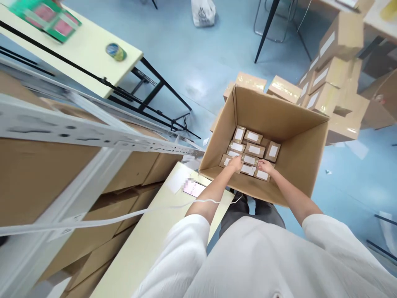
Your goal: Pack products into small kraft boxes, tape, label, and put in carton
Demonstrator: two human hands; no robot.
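A large open cardboard carton (279,109) stands in front of me, with several small cardboard boxes (254,150) bearing white labels on its bottom. Both my arms reach down into it. My left hand (236,164) has its fingers closed at the left end of one small box (250,160) in the near rows. At that box's right end, my right hand (266,166) pinches with thumb and fingers. Other small boxes lie close around both hands, and my left hand partly hides one of them.
Left of the carton are a pale table (155,231) with a phone (194,188) and a white metal rack (93,132) holding cartons. A white cable (124,216) crosses there. Stacked boxes (330,82) stand at the right. A can (115,52) sits on the far table (89,49).
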